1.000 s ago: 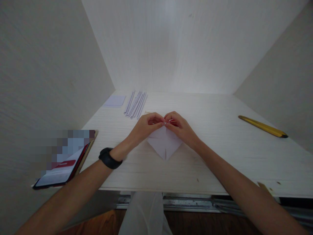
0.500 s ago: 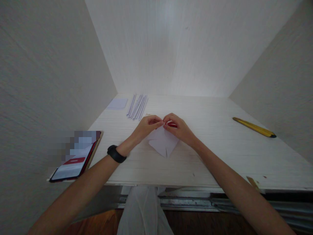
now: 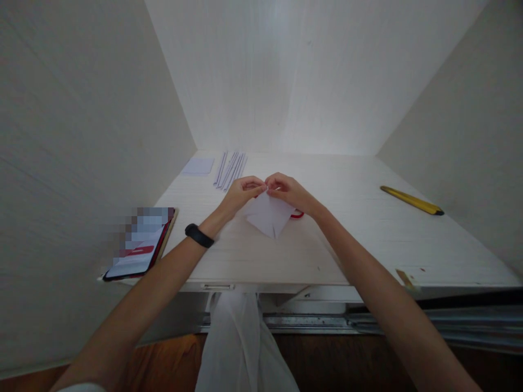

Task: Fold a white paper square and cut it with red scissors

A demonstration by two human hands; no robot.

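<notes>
Both hands meet over the middle of the white table, pinching the far corner of a piece of white paper (image 3: 267,215). Slits run in from the paper's edges, one of them at the near corner. My left hand (image 3: 248,190) has thumb and forefinger closed on that corner from the left, a black band on its wrist. From the right, my right hand (image 3: 288,191) pinches at the same spot, fingertips almost touching the left ones. Behind the paper, partly hidden, shows a red loop (image 3: 298,215) that looks like a scissor handle.
Several thin rolled paper sticks (image 3: 231,170) and a small paper sheet (image 3: 198,166) lie at the back left. A phone (image 3: 137,253) leans by the left wall. A yellow cutter knife (image 3: 411,200) rests at the right. Walls enclose the table (image 3: 343,174) on three sides.
The view has shifted, so table and objects appear a little higher. The paper looks lifted and tilted more, and the red loop now shows to the right of it. Both hands keep their pinch.
</notes>
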